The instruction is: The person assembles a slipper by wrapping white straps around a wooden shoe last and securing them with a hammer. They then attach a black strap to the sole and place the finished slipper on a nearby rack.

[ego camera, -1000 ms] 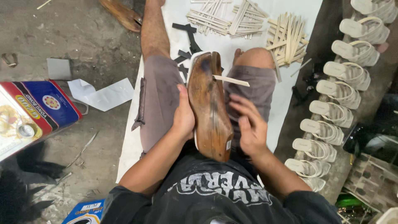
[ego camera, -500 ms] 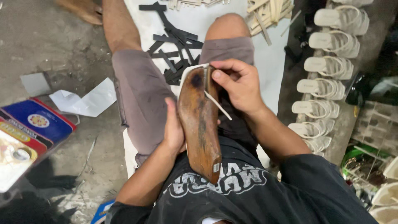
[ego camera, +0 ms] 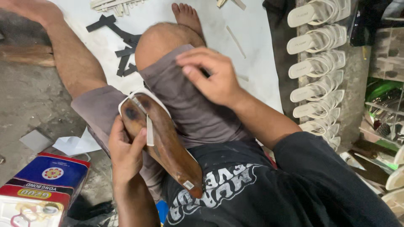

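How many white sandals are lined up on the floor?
7 white sandals that I can count, in one column along the right edge of the white sheet, from the top of the picture down to the person's right arm. The lowest ones overlap, so more may be hidden.

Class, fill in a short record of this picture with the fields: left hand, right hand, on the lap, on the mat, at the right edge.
left hand: left hand grips the wooden shoe last, thumb on a pale strap
right hand: right hand rests on the shorts, holding nothing visible
on the lap: the last, tilted
on the mat: black strips on the white sheet
at the right edge: row of white sandals
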